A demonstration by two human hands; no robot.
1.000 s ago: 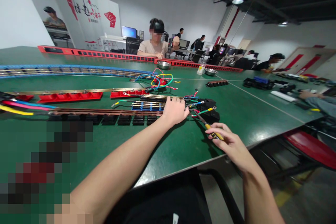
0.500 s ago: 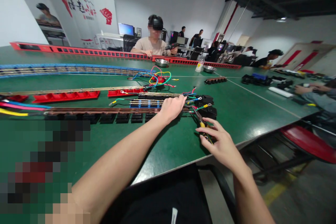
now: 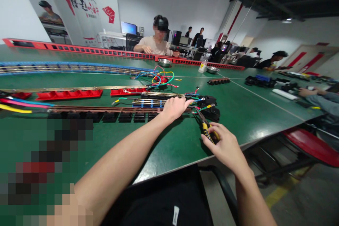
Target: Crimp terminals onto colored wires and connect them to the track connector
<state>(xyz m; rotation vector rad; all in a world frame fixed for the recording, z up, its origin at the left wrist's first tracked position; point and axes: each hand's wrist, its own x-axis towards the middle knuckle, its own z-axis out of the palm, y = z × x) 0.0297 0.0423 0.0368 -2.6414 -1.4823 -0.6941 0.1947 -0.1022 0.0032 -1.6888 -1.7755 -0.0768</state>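
My right hand (image 3: 225, 143) is closed around the yellow-and-black handles of a pair of pliers (image 3: 205, 127). The jaws point up and left, at wire ends beside the rail strips. My left hand (image 3: 173, 108) lies across those strips, its fingers curled over and partly hidden; what they grip I cannot make out. Under and left of it run a brown rail strip (image 3: 106, 109) on black blocks and a shorter blue strip (image 3: 148, 103). Beyond my left hand, coloured wires with ring terminals (image 3: 210, 106) stick out beside a black connector block (image 3: 212, 113).
Red trough pieces (image 3: 70, 94) and a long curved blue track (image 3: 79, 67) lie farther back. A tangle of wires (image 3: 165, 77), a metal bowl (image 3: 164, 63) and a short brown strip (image 3: 218, 81) lie beyond. A co-worker (image 3: 156, 44) sits across the green table (image 3: 254, 113).
My right hand's fingers, outstretched before, have curled in around the pliers' handles. My left hand stays over the strips, with its thumb reaching farther right. The view has shifted slightly.
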